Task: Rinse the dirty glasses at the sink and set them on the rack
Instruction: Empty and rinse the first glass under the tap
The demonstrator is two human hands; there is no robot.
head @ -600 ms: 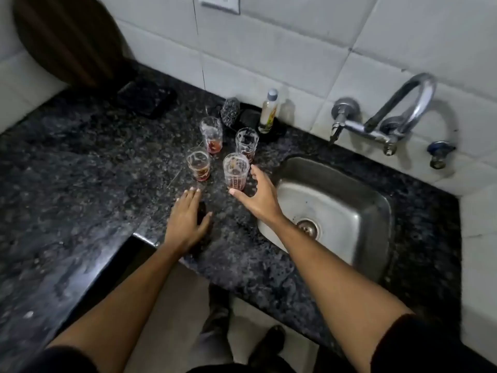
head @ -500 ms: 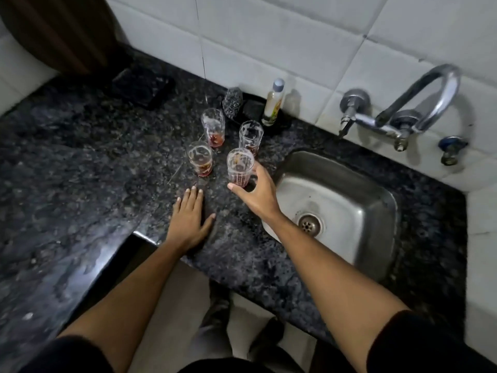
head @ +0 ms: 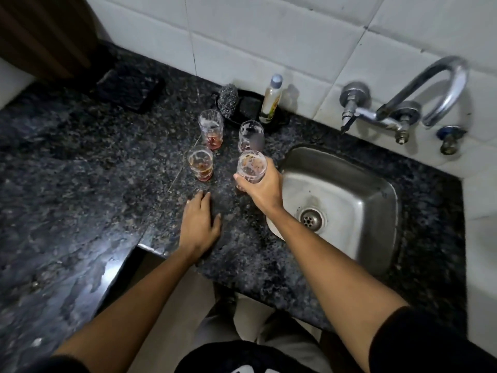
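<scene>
the desk (head: 80,184) is polished dark granite, speckled grey and black, with a glossy sheen near its front edge. set into it at the right is a rounded-rectangle stainless steel sink (head: 376,200), brushed and dull, with a round perforated drain (head: 311,219). above it a chrome tap (head: 430,87) curves in a high arch out of the white tiled wall (head: 269,36).

4 small clear glasses stand in a loose square just left of the sink. the right hand (head: 262,187) is wrapped around the nearest glass (head: 251,166), thumb on its left side, fingers curled round the far side; its rim is streaked with pale residue and its base is hidden by the hand, so i cannot tell if it touches the desk. the front left glass (head: 200,166) holds a thin layer of amber-red liquid. the back left glass (head: 211,131) is taller-looking, with reddish dregs at the bottom. the back right glass (head: 251,135) is cloudy, nearly drained.

the left hand (head: 200,224) lies flat on the desk, fingers straight and together, holding nothing, near the front left glass but apart from it.

behind the glasses sit a grey wiry steel scrubber (head: 228,100) and a slim plastic bottle (head: 271,99) with a pale cap, both on a dark tray (head: 250,109).
</scene>
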